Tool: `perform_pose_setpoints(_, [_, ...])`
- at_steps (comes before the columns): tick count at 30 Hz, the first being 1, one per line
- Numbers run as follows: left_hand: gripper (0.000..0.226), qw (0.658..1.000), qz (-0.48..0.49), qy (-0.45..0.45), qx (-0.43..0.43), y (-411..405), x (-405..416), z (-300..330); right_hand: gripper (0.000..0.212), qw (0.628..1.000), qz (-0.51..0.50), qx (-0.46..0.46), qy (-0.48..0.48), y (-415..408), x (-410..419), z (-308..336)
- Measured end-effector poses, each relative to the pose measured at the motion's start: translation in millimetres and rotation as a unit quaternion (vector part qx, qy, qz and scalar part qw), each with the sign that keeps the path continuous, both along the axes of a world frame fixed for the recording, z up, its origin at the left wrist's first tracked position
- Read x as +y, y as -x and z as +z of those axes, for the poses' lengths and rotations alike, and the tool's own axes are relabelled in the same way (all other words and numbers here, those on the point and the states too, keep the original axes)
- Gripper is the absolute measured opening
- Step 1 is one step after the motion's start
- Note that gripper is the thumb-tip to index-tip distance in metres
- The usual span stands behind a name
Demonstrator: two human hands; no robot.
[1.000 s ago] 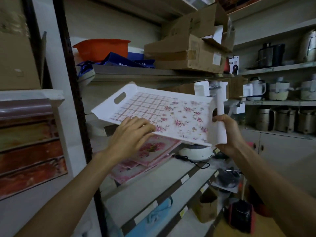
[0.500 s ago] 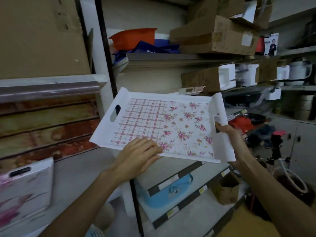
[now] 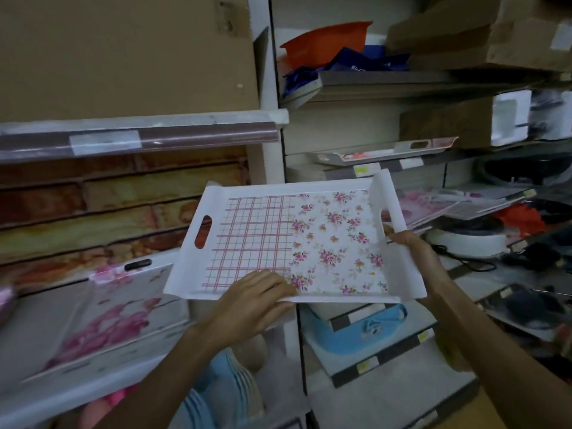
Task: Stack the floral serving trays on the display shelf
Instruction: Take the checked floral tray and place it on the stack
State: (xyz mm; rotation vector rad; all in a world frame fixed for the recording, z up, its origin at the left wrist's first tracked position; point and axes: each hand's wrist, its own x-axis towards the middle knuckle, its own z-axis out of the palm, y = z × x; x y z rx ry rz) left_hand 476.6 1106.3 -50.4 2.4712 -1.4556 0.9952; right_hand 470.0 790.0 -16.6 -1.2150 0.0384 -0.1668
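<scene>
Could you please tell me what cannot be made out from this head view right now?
- Right hand: its fingers are hidden behind the held tray's handle wall.
- Pink floral tray on the left shelf: motion blur smears its pattern, and I cannot tell whether it is one tray or several.
- Shelf price labels: too small and blurred to read.

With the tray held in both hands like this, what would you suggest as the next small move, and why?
Probably carry the white floral tray leftward and down onto the pink floral tray already lying on the lower-left shelf. The left hand grips its near edge, the right hand its right handle, and it hangs in the air, resting on nothing.
</scene>
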Motion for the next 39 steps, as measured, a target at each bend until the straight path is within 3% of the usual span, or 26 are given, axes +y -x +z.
perform_pose_setpoints(5, [0.022,0.998,0.053,0.012,0.029,-4,86,-7,0.044,1.000,0.024,-0.001,-0.016,-24,81,-10])
perform_pose_setpoints(9, [0.025,0.986,0.138,0.097,0.009,-14,155,-12,0.029,0.995,0.068,-0.006,-0.067,-40,153,-15])
perform_pose_setpoints(14, [0.047,0.916,0.282,0.280,0.047,-28,221,-21,0.037,0.984,0.116,-0.014,-0.131,-60,235,-25])
perform_pose_setpoints(16, [0.067,0.858,0.314,0.389,0.114,-33,240,-26,0.041,0.980,0.126,-0.020,-0.153,-64,265,-32])
perform_pose_setpoints(18, [0.079,0.771,0.313,0.515,0.206,-36,256,-27,0.040,0.976,0.130,-0.026,-0.173,-66,293,-39])
perform_pose_setpoints(20, [0.078,0.645,0.231,0.647,0.336,-37,266,-24,0.039,0.973,0.136,-0.022,-0.186,-66,317,-47])
perform_pose_setpoints(22, [0.052,0.524,0.095,0.731,0.426,-33,264,-14,0.040,0.970,0.148,-0.019,-0.192,-62,339,-52])
perform_pose_setpoints(24, [0.028,0.478,0.043,0.772,0.416,-34,263,-7,0.041,0.968,0.153,-0.010,-0.198,-61,357,-57])
perform_pose_setpoints(26, [0.029,0.445,0.037,0.807,0.387,-43,265,-5,0.041,0.966,0.164,-0.002,-0.201,-60,373,-61])
perform_pose_setpoints(29, [0.032,0.424,0.085,0.841,0.326,-57,273,-6,0.041,0.967,0.176,0.007,-0.183,-61,394,-68])
perform_pose_setpoints(36, [0.024,0.441,0.140,0.849,0.255,-62,302,-6,0.034,0.961,0.229,0.021,-0.154,-73,413,-67])
perform_pose_setpoints(39, [0.025,0.484,0.189,0.821,0.236,-63,327,-11,0.043,0.963,0.239,0.025,-0.123,-82,405,-63])
